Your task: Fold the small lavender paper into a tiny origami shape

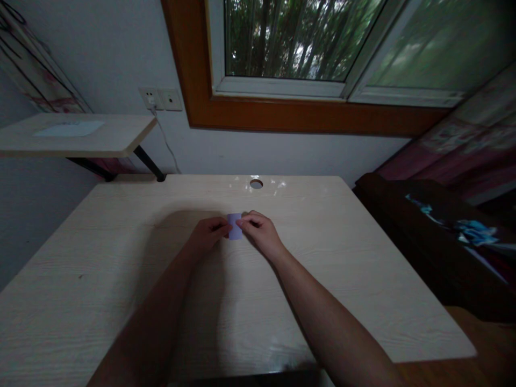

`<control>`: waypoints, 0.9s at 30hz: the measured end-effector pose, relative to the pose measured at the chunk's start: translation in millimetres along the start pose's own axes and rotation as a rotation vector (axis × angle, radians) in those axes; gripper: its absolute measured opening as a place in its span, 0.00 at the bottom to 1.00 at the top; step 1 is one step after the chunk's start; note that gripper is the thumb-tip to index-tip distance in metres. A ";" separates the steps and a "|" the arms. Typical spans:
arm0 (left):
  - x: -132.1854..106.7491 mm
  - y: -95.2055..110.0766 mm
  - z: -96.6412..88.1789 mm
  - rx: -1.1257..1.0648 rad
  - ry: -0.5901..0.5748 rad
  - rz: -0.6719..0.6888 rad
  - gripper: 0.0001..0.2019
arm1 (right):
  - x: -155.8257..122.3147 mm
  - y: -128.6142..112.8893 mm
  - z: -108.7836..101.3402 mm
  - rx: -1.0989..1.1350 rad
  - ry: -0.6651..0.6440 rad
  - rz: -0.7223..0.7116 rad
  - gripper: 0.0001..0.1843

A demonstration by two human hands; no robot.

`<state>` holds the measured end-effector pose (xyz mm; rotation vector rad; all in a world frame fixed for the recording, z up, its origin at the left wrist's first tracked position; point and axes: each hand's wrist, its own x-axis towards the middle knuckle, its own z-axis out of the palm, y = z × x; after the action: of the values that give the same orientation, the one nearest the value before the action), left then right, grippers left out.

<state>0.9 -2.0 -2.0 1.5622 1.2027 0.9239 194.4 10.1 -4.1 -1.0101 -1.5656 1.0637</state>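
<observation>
A small piece of purple paper point(234, 232) is held upright just above the middle of the pale wooden desk point(338, 279). At its left edge, my left hand point(208, 234) pinches it between thumb and fingers. My right hand point(259, 230) is closed on the opposite edge, its thumb over the front of the paper. Parts of both side edges are hidden by my fingertips.
A round cable hole point(256, 184) lies near the desk's back edge. On the left, a raised shelf point(121, 142) bears a white sheet point(69, 128). Behind are a wall socket point(160, 100) and a window. Dark furniture point(403, 226) with bluish cloth point(478, 232) stands at right.
</observation>
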 end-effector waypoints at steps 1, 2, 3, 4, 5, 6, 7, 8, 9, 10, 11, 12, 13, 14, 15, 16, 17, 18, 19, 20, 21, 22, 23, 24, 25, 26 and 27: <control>-0.5 0.8 -0.2 -0.001 -0.016 0.004 0.14 | 0.0 0.0 0.0 0.004 0.007 0.002 0.10; -0.9 1.4 -0.4 -0.003 -0.030 0.008 0.15 | 0.0 0.3 0.0 0.007 0.013 0.005 0.10; -1.3 1.8 -0.5 -0.005 -0.042 0.009 0.15 | -0.1 0.8 0.0 0.009 0.016 0.009 0.10; -1.6 1.9 -0.6 -0.008 -0.050 0.010 0.15 | -0.1 1.4 -0.1 0.010 0.017 0.015 0.11; -1.8 1.9 -0.6 -0.010 -0.054 0.011 0.15 | -0.2 2.1 -0.2 0.011 0.016 0.021 0.12; -1.9 1.8 -0.6 -0.010 -0.059 0.012 0.15 | -0.2 2.7 -0.4 0.012 0.013 0.027 0.12; -1.9 1.7 -0.6 -0.008 -0.062 0.014 0.15 | -0.3 3.2 -0.7 0.012 0.012 0.030 0.13; -1.8 1.6 -0.6 -0.003 -0.063 0.018 0.15 | -0.3 3.6 -1.0 0.011 0.010 0.032 0.13; -1.6 1.7 -0.5 0.006 -0.063 0.025 0.15 | -0.2 3.9 -1.3 0.010 0.010 0.030 0.13; -1.4 1.9 -0.3 0.018 -0.061 0.033 0.14 | -0.2 4.0 -1.6 0.007 0.011 0.029 0.14; -1.2 2.1 -0.2 0.030 -0.056 0.041 0.14 | -0.1 4.0 -1.8 0.003 0.011 0.026 0.14; -1.0 2.4 0.0 0.038 -0.046 0.050 0.14 | 0.0 4.1 -1.9 0.000 0.008 0.023 0.14; -0.9 2.7 0.2 0.041 -0.033 0.057 0.13 | 0.1 4.1 -1.8 -0.002 0.004 0.019 0.14; -0.8 2.9 0.4 0.043 -0.025 0.061 0.13 | 0.1 4.1 -1.7 -0.004 -0.002 0.015 0.14; -0.7 3.0 0.6 0.044 -0.018 0.061 0.13 | 0.1 4.1 -1.4 -0.006 -0.007 0.010 0.14; -0.8 3.0 0.8 0.045 -0.016 0.059 0.13 | 0.0 4.1 -1.2 -0.007 -0.013 0.006 0.13; -0.8 3.0 0.9 0.046 -0.018 0.057 0.13 | -0.1 4.0 -0.9 -0.008 -0.015 0.002 0.13; -1.0 2.9 1.0 0.046 -0.021 0.055 0.13 | -0.2 3.9 -0.7 -0.009 -0.017 0.000 0.13; -1.1 2.8 1.1 0.044 -0.025 0.053 0.14 | -0.4 3.8 -0.6 -0.010 -0.016 0.001 0.13; -1.3 2.8 1.1 0.041 -0.030 0.051 0.14 | -0.5 3.5 -0.5 -0.011 -0.016 0.003 0.12; -1.4 2.7 1.0 0.038 -0.035 0.048 0.15 | -0.7 3.3 -0.5 -0.011 -0.015 0.005 0.12; -1.6 2.7 0.9 0.041 -0.043 0.042 0.15 | -0.8 3.0 -0.6 -0.012 -0.014 0.008 0.12; -1.7 2.7 0.8 0.046 -0.051 0.035 0.16 | -0.9 2.7 -0.7 -0.011 -0.013 0.010 0.12; -1.8 2.5 0.7 0.051 -0.059 0.030 0.16 | -1.0 2.5 -0.8 -0.008 -0.013 0.010 0.11; -1.8 2.3 0.5 0.053 -0.066 0.027 0.16 | -1.0 2.4 -0.9 -0.003 -0.013 0.010 0.10; -1.8 2.0 0.4 0.052 -0.072 0.027 0.16 | -0.9 2.3 -1.0 0.002 -0.014 0.011 0.09; -1.7 1.5 0.3 0.047 -0.076 0.029 0.16 | -0.9 2.3 -1.1 0.007 -0.015 0.011 0.09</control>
<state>1.2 -3.9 -0.7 1.6419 1.1583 0.8526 195.9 10.1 -6.3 -1.0097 -1.5691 1.0858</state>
